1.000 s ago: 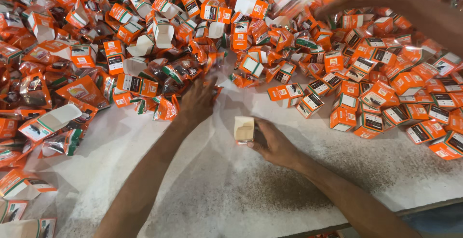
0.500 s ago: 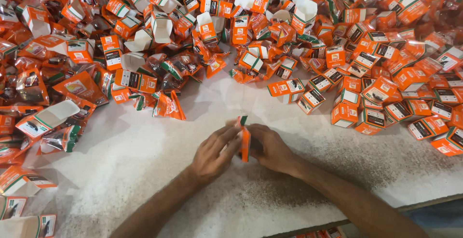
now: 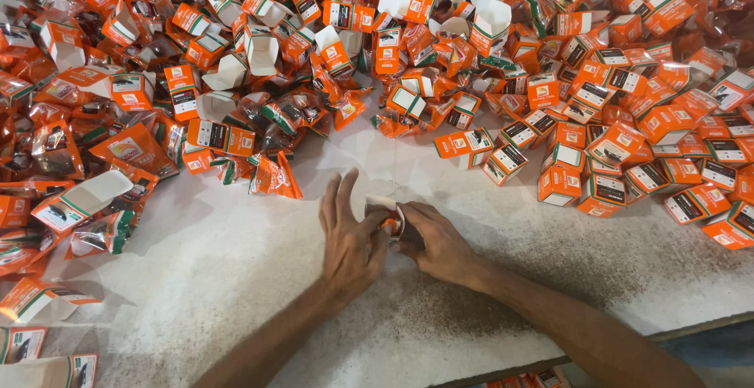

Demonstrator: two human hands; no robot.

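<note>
Both hands closed in since before, left hand (image 3: 351,240) and right hand (image 3: 437,239) fingers holding small orange-white carton (image 3: 386,210)

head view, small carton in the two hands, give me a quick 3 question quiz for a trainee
1. True or false: both hands hold the small carton above the white table.
2. Which lies closest to the left hand?
A. the flat orange pouch
B. the open white-lined carton
C. the closed orange cartons
3. Fill in: the closed orange cartons are heaped on the side of the ____ hand.

Key
1. True: the left hand and the right hand meet around it, and its open white flap shows between them.
2. A
3. right
</note>
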